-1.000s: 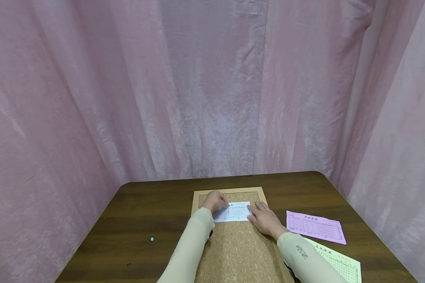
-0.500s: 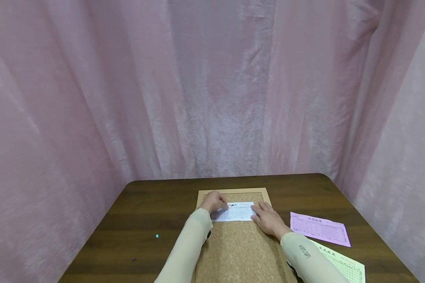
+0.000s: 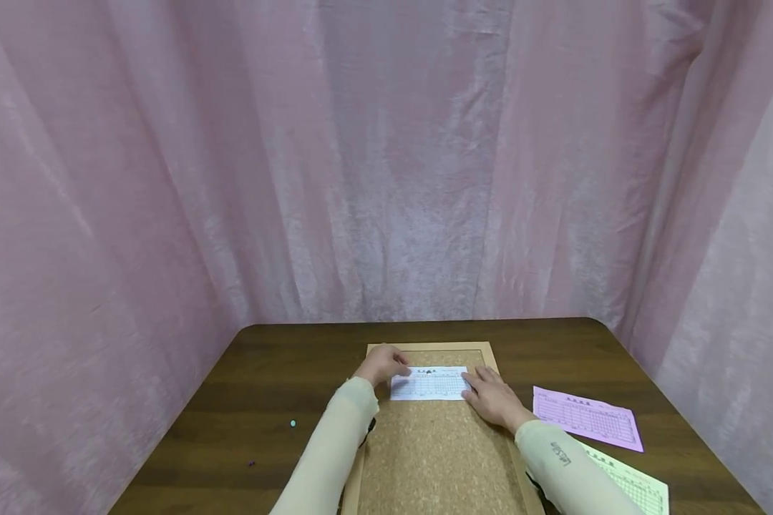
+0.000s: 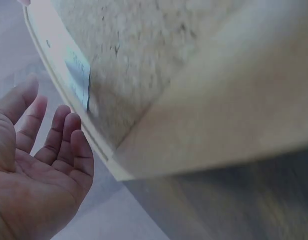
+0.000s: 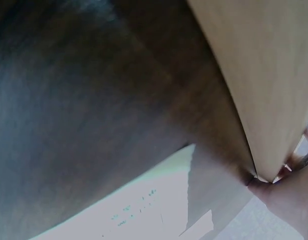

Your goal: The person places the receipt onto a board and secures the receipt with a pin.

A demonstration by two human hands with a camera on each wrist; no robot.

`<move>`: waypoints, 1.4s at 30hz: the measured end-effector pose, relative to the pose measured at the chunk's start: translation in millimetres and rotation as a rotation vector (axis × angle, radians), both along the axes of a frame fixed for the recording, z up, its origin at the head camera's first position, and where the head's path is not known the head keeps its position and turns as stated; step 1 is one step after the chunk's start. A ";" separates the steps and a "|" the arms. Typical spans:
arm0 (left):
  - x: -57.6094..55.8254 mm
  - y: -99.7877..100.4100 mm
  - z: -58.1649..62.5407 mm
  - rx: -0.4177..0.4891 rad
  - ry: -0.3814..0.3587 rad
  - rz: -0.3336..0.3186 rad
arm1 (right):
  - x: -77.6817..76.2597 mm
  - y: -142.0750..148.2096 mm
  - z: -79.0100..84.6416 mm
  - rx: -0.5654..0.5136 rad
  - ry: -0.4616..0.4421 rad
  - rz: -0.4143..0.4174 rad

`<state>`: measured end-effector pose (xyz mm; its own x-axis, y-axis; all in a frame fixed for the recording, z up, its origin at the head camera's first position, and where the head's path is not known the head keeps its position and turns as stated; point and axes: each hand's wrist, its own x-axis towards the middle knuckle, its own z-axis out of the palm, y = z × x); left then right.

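Note:
A white printed form [image 3: 428, 386] lies across the upper part of a wood-framed corkboard [image 3: 438, 458]. A small dark spot, like a pin head [image 3: 429, 371], shows at the form's top middle. My left hand [image 3: 383, 364] is over the form's upper left corner; in the left wrist view its fingers [image 4: 54, 135] are loosely bent with nothing between them. At the other end, my right hand [image 3: 494, 400] lies with fingers extended, fingertips on the form's right edge and the palm over the board's right frame. In the right wrist view most of that hand is cut off.
To the right of the board lie a pink printed form [image 3: 589, 418] and a green one [image 3: 631, 476], the latter partly under the right forearm. Left of the board, a tiny light-blue piece [image 3: 293, 423] and a tiny purple piece [image 3: 251, 463] sit on the dark table [image 3: 219, 422].
My left hand has drawn back leftward from the dark spot, uncovering more of the form's left end. The right hand keeps its place on the form. The head view has shifted slightly.

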<state>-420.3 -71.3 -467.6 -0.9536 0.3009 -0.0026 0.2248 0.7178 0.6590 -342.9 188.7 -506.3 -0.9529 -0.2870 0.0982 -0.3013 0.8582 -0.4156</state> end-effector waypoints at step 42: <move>37.3 -75.2 37.1 0.058 0.005 0.062 | 2.9 57.6 32.9 -0.130 0.027 -0.051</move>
